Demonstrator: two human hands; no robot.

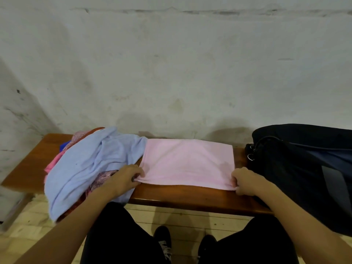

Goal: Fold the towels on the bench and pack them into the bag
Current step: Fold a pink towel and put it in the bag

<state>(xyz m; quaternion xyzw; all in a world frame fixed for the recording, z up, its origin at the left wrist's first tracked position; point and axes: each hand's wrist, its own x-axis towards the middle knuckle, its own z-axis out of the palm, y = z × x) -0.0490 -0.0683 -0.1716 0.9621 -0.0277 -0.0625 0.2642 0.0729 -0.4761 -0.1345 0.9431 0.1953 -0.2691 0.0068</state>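
Bench (186, 197), pink towel (188, 161) (flat), both hands pinching

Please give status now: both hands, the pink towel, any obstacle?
Left hand and right hand each pinch a near corner of pink towel. Towel flat on bench, partly folded. Bag at right; unfolded pile at left, no obstruction.

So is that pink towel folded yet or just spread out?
Spread flat: the pink towel lies smooth on the bench, both hands pinching its near corners.
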